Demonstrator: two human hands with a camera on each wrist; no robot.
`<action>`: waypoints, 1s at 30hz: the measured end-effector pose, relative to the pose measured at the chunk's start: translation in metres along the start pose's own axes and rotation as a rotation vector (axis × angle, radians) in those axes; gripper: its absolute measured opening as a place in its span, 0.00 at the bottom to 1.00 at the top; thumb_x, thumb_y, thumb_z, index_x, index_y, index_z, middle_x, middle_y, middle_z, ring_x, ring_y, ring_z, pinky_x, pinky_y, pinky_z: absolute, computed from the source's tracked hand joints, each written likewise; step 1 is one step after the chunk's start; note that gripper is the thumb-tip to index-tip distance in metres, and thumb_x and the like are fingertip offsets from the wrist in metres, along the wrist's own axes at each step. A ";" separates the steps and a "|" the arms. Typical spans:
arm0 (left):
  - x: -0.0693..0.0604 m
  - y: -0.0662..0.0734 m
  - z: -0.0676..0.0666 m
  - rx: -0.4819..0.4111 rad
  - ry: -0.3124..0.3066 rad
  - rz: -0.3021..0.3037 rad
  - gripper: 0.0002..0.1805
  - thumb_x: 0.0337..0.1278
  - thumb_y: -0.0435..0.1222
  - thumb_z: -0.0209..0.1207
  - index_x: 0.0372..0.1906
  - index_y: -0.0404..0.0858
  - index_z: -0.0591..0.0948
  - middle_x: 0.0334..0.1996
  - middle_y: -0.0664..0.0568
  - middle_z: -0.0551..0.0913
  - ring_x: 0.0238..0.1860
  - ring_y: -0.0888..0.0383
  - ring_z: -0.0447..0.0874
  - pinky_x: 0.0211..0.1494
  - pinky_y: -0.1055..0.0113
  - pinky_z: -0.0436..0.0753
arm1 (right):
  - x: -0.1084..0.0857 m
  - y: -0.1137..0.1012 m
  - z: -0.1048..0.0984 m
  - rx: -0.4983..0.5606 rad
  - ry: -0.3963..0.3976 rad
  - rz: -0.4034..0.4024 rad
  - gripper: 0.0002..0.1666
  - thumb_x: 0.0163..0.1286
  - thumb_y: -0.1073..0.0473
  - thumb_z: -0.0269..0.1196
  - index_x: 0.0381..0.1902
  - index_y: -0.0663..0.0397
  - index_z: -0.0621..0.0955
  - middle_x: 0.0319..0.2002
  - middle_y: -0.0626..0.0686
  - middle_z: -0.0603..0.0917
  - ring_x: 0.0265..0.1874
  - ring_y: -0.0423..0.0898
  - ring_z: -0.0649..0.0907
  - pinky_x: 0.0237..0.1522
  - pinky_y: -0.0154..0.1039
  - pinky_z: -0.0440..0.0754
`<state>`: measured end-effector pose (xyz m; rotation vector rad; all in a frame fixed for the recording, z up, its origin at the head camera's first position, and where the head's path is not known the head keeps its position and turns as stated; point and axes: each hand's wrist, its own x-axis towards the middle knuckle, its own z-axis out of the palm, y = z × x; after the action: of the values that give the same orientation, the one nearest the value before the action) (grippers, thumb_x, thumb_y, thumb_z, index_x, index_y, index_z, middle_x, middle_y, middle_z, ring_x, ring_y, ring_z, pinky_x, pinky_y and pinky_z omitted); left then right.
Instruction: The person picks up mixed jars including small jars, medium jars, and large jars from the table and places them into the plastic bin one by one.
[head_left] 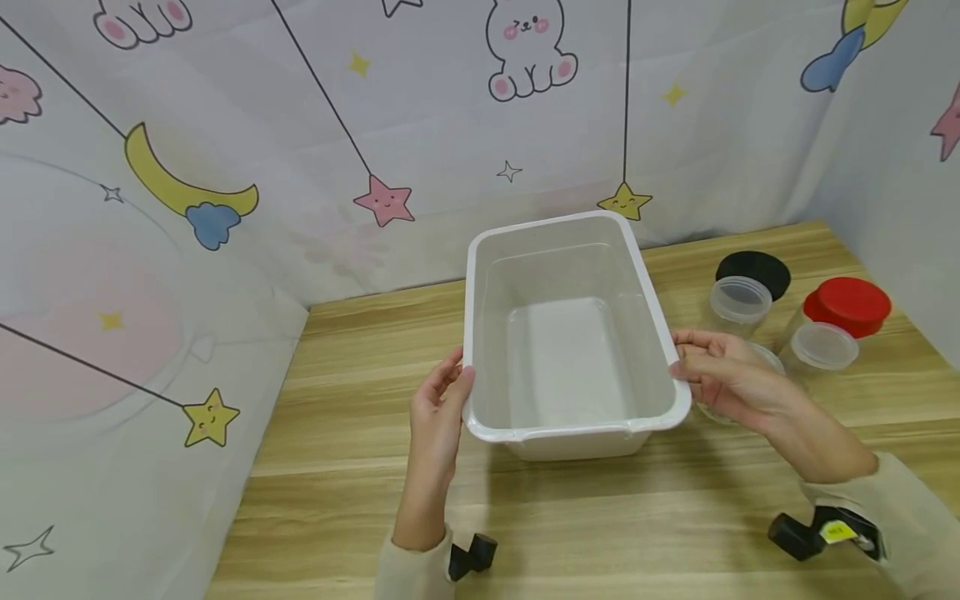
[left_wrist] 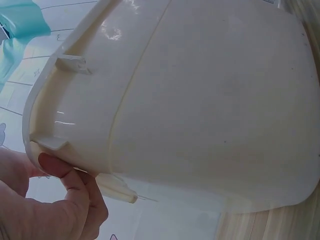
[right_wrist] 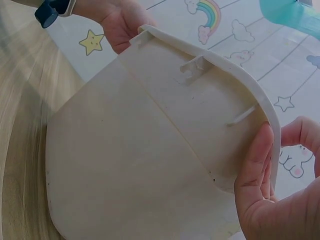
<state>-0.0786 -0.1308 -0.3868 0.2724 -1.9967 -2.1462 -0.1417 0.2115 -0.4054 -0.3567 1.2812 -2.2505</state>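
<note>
A white rectangular plastic bin [head_left: 570, 358] stands in the middle of the head view, its open top facing me and nothing inside. My left hand [head_left: 438, 408] grips the rim at the near left corner, thumb over the top. On the opposite side, my right hand [head_left: 731, 379] pinches the rim near the near right corner. In the left wrist view the left hand's [left_wrist: 65, 200] fingertips curl under the rim, against the bin's outer wall [left_wrist: 200, 100]. The right wrist view shows the right hand's [right_wrist: 270, 175] fingers under the lip. Whether the base touches the table cannot be told.
Several clear jars stand at the right, behind and beside my right hand: one with a black lid [head_left: 753, 273], one with a red lid [head_left: 851, 305], others with translucent lids [head_left: 825, 345]. Printed cloth [head_left: 435, 125] walls the wooden table [head_left: 360, 433] at the back and sides.
</note>
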 end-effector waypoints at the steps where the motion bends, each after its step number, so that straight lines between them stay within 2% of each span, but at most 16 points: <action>1: 0.001 0.000 0.000 -0.005 -0.001 -0.002 0.21 0.69 0.31 0.57 0.63 0.29 0.76 0.44 0.46 0.77 0.38 0.60 0.80 0.40 0.71 0.83 | 0.000 0.000 0.000 0.001 -0.001 -0.001 0.19 0.66 0.80 0.48 0.50 0.62 0.77 0.43 0.54 0.84 0.40 0.46 0.86 0.41 0.40 0.86; 5: 0.002 0.000 0.000 -0.022 -0.005 -0.007 0.20 0.69 0.31 0.57 0.62 0.27 0.76 0.44 0.45 0.78 0.39 0.59 0.81 0.40 0.71 0.83 | -0.001 -0.001 0.000 0.006 -0.001 0.001 0.19 0.67 0.79 0.48 0.50 0.62 0.77 0.43 0.54 0.84 0.40 0.46 0.86 0.41 0.40 0.86; 13: 0.005 -0.001 0.001 -0.024 -0.001 -0.002 0.19 0.69 0.30 0.57 0.61 0.28 0.77 0.39 0.48 0.77 0.34 0.61 0.79 0.36 0.72 0.82 | -0.001 -0.004 0.002 0.017 -0.015 0.001 0.19 0.67 0.79 0.48 0.49 0.62 0.78 0.44 0.55 0.84 0.40 0.47 0.86 0.41 0.40 0.86; 20: 0.006 -0.002 0.004 -0.027 0.016 0.007 0.19 0.67 0.28 0.58 0.61 0.28 0.77 0.38 0.48 0.77 0.32 0.61 0.80 0.34 0.72 0.83 | -0.001 -0.004 0.003 0.014 -0.016 0.002 0.19 0.67 0.79 0.48 0.50 0.64 0.77 0.44 0.56 0.84 0.40 0.47 0.86 0.41 0.41 0.86; 30: 0.006 -0.002 0.004 0.022 0.037 0.026 0.19 0.66 0.29 0.60 0.60 0.29 0.79 0.40 0.48 0.77 0.34 0.61 0.79 0.35 0.72 0.82 | -0.001 -0.003 -0.001 0.007 -0.021 0.007 0.19 0.67 0.79 0.48 0.51 0.63 0.77 0.44 0.55 0.84 0.40 0.47 0.86 0.41 0.41 0.86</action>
<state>-0.0851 -0.1281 -0.3882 0.2855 -1.9934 -2.0896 -0.1423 0.2140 -0.4032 -0.3720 1.2614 -2.2395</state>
